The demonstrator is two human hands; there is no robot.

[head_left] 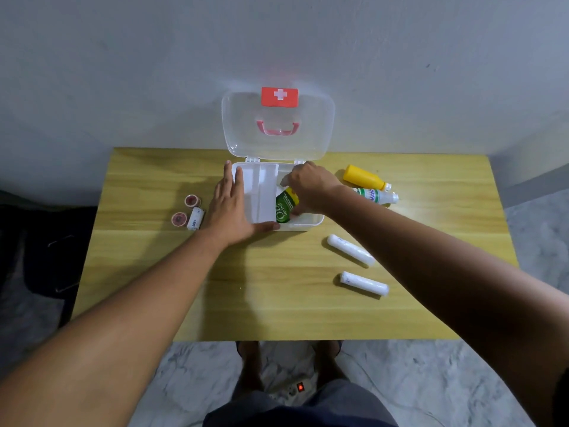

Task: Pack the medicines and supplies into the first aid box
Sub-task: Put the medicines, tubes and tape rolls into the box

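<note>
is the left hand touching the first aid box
Touching. The head view shows the left hand lying flat on the first aid box, fingers along its left edge and thumb on the front rim.

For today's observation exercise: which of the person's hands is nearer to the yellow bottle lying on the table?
Right. The right hand is in the first aid box holding the green bottle, just left of the yellow bottle. The left hand rests on the box's far left side.

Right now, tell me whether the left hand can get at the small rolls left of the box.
Probably yes: the left hand lies flat on the box edge, the rolls close beside it, bare table between.
</note>
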